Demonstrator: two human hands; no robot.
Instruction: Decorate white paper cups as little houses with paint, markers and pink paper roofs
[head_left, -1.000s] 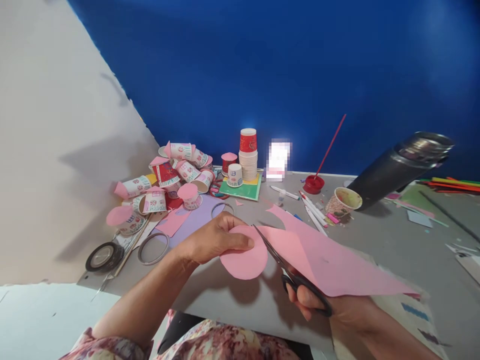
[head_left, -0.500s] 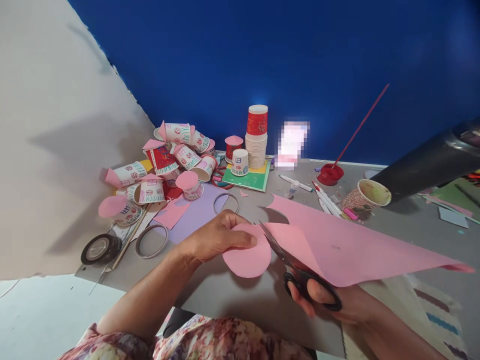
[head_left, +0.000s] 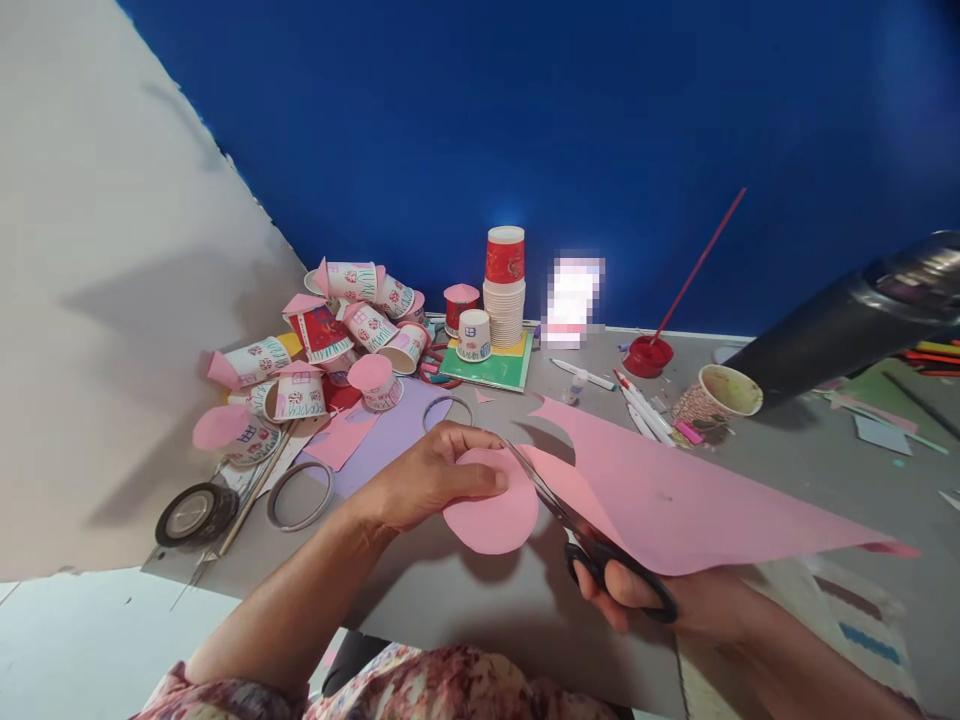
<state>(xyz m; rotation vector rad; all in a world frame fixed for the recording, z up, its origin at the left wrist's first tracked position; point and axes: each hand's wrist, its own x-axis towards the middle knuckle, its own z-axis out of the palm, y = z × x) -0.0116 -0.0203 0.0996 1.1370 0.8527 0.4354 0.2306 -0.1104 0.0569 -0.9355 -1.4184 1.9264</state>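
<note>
A rounded pink paper piece [head_left: 491, 520] is pinched between the thumb and fingers of my left hand [head_left: 450, 480]. My right hand [head_left: 652, 590] grips black-handled scissors [head_left: 559, 510], thumb and fingers through the loops. Their blades lie at the right edge of the round piece, pointing up and left. A large pink paper sheet [head_left: 690, 490] stretches to the right above my right hand, with a curved cut on its left side. Whether a strip still joins it to the round piece is hidden by the blades and fingers.
Decorated paper cups [head_left: 367, 335] with pink tops are heaped at the left. Behind stands a tall cup stack [head_left: 505, 310]. Tape rolls [head_left: 300, 495] lie nearer. To the right are markers [head_left: 645, 410], a stained cup [head_left: 720, 395] and a black cylinder [head_left: 847, 310].
The scissor blades look more closed along the round piece's edge. Both hands keep their holds. The whole view has shifted slightly, with background things appearing lower and further left.
</note>
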